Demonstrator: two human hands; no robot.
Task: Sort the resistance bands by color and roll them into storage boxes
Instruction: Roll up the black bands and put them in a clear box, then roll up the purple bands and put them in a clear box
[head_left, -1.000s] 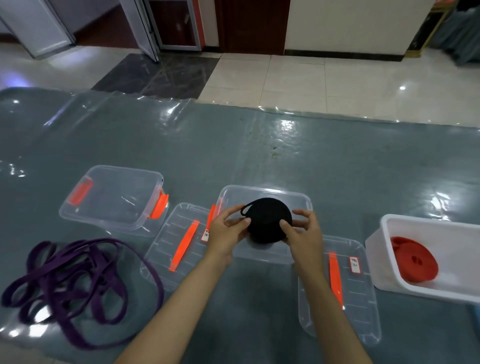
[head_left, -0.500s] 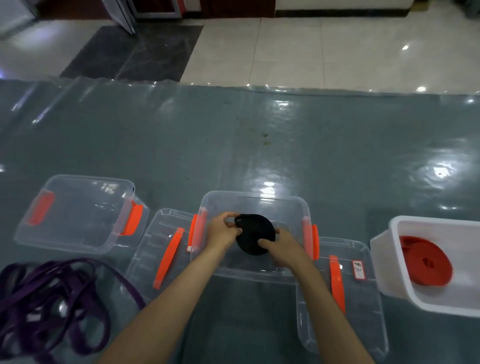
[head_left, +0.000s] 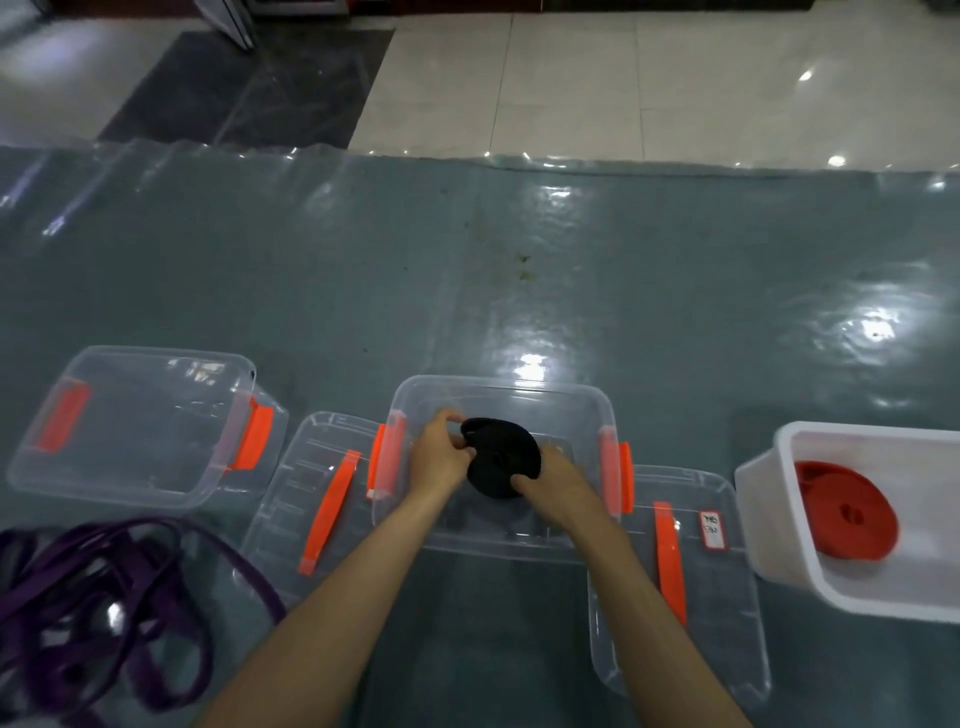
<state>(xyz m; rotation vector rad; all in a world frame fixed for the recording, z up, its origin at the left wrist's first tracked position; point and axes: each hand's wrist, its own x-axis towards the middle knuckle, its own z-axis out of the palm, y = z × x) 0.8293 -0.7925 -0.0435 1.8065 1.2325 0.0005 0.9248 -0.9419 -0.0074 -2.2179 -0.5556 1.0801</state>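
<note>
Both hands' fingers grip black band roll (head_left: 501, 460), tilted disc, inside clear box (head_left: 498, 387).

Dim, soft, glare on plastic sheet (head_left: 530, 291)

Perhaps a hall (glossy tiled floor (head_left: 649, 83)).

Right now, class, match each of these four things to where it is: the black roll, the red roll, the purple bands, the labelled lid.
Things:
1. black roll
2. red roll
3. purple bands
4. labelled lid

Places:
A. loose on the table, far left
B. in the white box
C. held by both hands in the middle clear box
D. flat between the middle and white boxes

Pairs: 1-C, 2-B, 3-A, 4-D
</note>
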